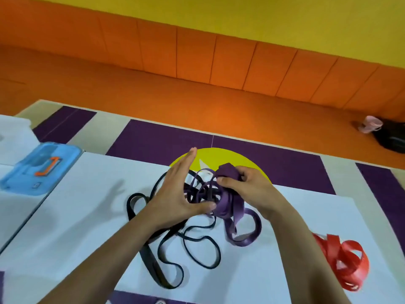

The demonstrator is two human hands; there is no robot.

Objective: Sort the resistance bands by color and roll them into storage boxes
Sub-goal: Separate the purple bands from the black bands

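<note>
A person leans over a big white sheet [87,216] that lies on a purple and cream mat. Two bare arms reach out over it.

The right hand [247,187] curls its fingers round a bunch of purple band [230,207] and grips it tight. A bit of the band sticks up above the fingers. More of it hangs down in wide loops and lies on the sheet, just near the hand.

The left hand [177,189] is spread flat, with its fingers straight and pointing to the far side. Its thumb touches the side of the purple bunch. It does not curl round anything.

Under and between the hands, thin black bands [162,270] lie in a messy tangle. Their long loops run toward the near edge of the sheet. Some purple strands are mixed in with them in the middle.

A pile of red bands [341,266] sits on the right, well apart from the others.

A blue box [39,167] with an orange handle sits on the far left. A yellow circle [219,156] shows on the mat just past the hands. Far off on the right, a black bag [392,139] lies on the orange floor.
</note>
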